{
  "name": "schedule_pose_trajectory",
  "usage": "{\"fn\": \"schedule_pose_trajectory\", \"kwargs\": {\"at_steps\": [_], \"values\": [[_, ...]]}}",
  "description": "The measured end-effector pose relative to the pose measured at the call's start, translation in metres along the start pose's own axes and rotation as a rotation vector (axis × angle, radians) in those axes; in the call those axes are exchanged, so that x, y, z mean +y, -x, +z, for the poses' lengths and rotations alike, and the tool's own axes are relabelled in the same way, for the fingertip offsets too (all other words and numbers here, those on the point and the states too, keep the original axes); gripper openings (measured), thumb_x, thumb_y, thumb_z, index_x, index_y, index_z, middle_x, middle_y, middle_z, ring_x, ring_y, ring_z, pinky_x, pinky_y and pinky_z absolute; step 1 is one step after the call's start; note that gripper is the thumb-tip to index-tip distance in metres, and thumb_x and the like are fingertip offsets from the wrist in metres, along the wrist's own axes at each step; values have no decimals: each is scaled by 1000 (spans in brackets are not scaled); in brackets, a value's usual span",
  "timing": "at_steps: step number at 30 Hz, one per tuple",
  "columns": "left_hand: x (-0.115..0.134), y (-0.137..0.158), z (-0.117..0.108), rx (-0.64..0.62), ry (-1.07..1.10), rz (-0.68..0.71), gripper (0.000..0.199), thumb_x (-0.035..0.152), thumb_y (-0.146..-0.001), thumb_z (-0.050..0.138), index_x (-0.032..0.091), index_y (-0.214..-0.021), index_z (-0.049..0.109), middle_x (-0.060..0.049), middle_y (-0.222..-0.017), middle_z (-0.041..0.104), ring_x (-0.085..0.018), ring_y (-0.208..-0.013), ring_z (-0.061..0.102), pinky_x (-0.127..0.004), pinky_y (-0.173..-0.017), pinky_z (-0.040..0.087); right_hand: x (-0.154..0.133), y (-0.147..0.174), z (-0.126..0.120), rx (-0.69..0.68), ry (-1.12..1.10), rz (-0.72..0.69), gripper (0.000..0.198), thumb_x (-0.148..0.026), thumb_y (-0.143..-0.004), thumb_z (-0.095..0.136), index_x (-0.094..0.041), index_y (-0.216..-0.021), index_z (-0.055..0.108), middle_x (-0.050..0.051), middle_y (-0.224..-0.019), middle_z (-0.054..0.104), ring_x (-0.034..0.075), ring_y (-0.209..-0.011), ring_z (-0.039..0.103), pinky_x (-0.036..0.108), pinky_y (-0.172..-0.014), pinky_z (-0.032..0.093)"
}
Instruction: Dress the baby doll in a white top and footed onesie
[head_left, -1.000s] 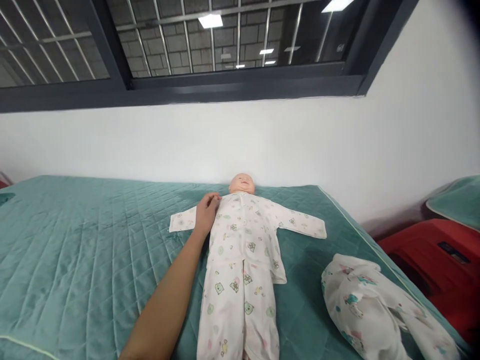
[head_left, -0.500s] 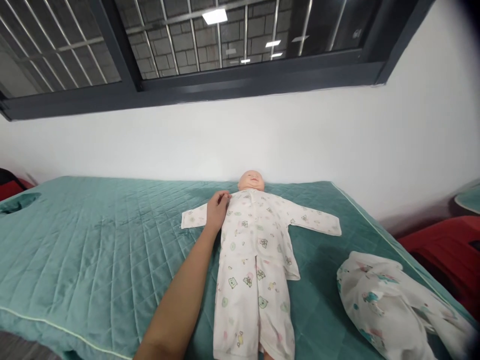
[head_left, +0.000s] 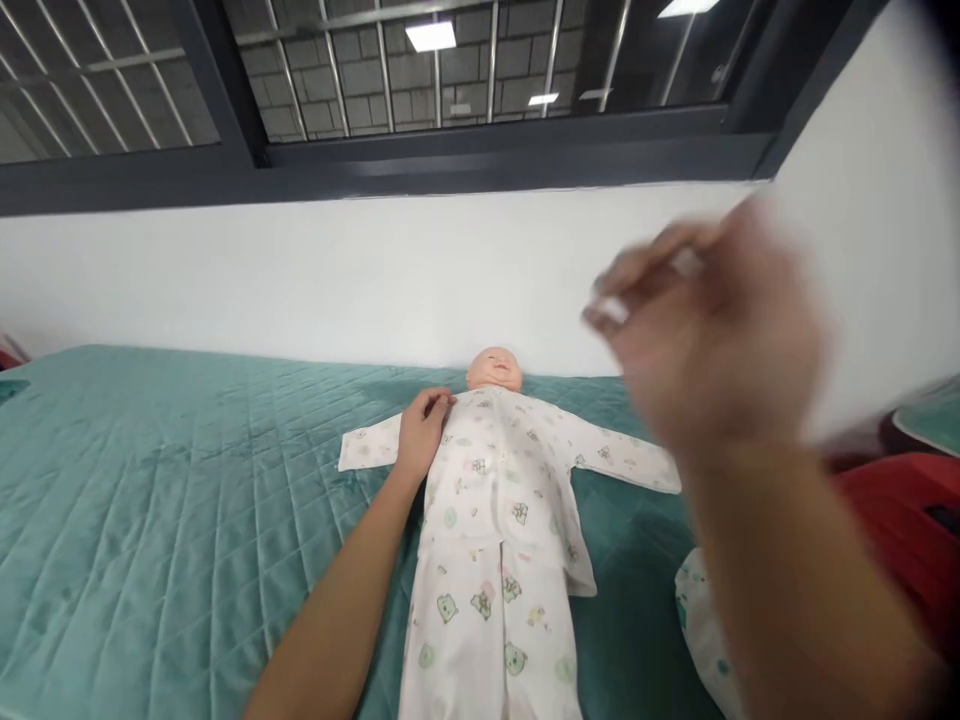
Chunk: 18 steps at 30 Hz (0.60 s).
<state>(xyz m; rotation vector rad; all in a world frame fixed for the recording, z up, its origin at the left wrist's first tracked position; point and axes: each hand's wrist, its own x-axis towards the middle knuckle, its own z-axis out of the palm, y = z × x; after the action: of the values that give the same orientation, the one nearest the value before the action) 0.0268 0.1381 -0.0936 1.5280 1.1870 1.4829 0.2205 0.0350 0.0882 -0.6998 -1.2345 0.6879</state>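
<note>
Blurred right hand (head_left: 716, 340) raised nearest; we can't tell its grip.
White printed cloth (head_left: 699, 620) mostly hidden; white-pajamaed, pink-headed baby doll (head_left: 495, 490) on green quilted cover (head_left: 210, 500), cropped at bottom; left hand (head_left: 424, 425) loosely curled at its shoulder, hold unclear.

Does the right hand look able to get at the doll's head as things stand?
Probably yes: the blurred right hand is raised in the air, with nothing visible between it and the doll's head; the left hand is at the shirt's opposite shoulder, out of the way.
</note>
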Motion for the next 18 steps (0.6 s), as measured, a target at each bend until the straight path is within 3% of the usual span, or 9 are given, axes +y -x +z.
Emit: {"fn": "schedule_pose_trajectory", "kwargs": {"at_steps": [3, 6, 8, 13, 18], "values": [[4, -1, 1, -25, -19, -15, 23, 32, -88, 53, 19, -98, 68, -5, -101, 73, -19, -98, 64, -33, -92, 47, 61, 13, -3, 63, 10, 91, 24, -39, -93, 50, -22, -79, 60, 2, -86, 63, 17, -90, 61, 34, -79, 49], [14, 1, 1, -72, -73, -2, 24, 34, -89, 52, 21, -97, 70, -3, -107, 72, -19, -101, 63, -34, -94, 47, 120, 29, -12, 111, 311, 178, 19, -40, -88, 57, -24, -93, 65, 3, -108, 67, 22, -107, 58, 39, -95, 44], [25, 4, 2, -112, -96, 18, 24, 34, -90, 51, 23, -99, 71, -2, -108, 71, -19, -102, 63, -33, -95, 47, 142, 36, -17, 49, 435, 231, 25, -43, -89, 55, -25, -102, 65, 4, -117, 66, 24, -112, 57, 42, -100, 40], [46, 12, 9, -259, -143, 94, 25, 31, -92, 50, 25, -109, 68, -1, -119, 68, -19, -109, 61, -32, -98, 46, 152, 38, -16, -113, 526, 371, 34, -46, -88, 54, -28, -116, 62, 3, -129, 61, 25, -121, 53, 44, -104, 38], [42, 12, 11, -393, -161, 135, 33, 34, -94, 47, 26, -122, 62, -3, -130, 61, -19, -122, 54, -34, -108, 39, 152, 38, -13, -139, 556, 402, 33, -41, -88, 52, -28, -116, 63, 3, -128, 63, 25, -119, 55, 43, -103, 39]]}}
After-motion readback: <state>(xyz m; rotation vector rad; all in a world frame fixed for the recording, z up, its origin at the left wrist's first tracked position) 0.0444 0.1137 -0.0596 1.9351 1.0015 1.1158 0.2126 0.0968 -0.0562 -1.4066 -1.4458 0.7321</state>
